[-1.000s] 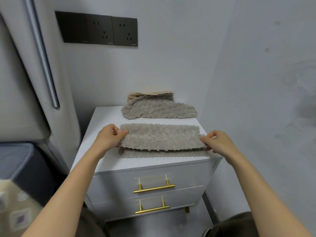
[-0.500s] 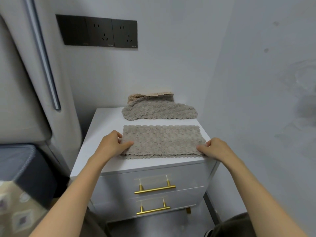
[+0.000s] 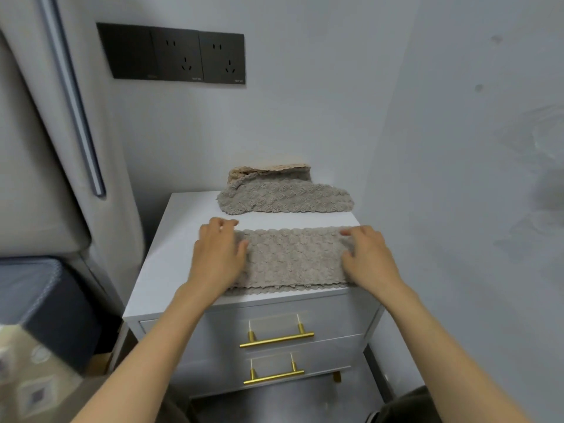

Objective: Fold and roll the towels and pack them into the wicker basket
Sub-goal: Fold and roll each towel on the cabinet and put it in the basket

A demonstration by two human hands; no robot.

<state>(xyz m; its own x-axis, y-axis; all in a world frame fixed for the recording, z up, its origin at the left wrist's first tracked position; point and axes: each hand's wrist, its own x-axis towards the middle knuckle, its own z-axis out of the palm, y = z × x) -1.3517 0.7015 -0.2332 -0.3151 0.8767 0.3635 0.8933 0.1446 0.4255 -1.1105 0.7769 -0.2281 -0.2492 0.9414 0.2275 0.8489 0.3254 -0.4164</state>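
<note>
A grey-beige towel (image 3: 293, 257) lies folded into a long strip across the front of the white nightstand top (image 3: 171, 257). My left hand (image 3: 218, 254) lies flat on the strip's left end, fingers straight and reaching past its far edge. My right hand (image 3: 367, 254) presses flat on the right end. Behind them sits a second grey towel (image 3: 287, 199), loosely folded, with a lighter beige towel (image 3: 268, 170) under and behind it against the wall. No wicker basket is in view.
The nightstand stands in a corner, walls behind and to the right. It has two drawers with gold handles (image 3: 276, 340). A bed edge with dark bedding (image 3: 36, 288) is at the left. Black wall sockets (image 3: 180, 56) hang above.
The upper layer of the towel came down over the lower one, then both hands let go of its ends and slid forward, flat on top of the folded strip.
</note>
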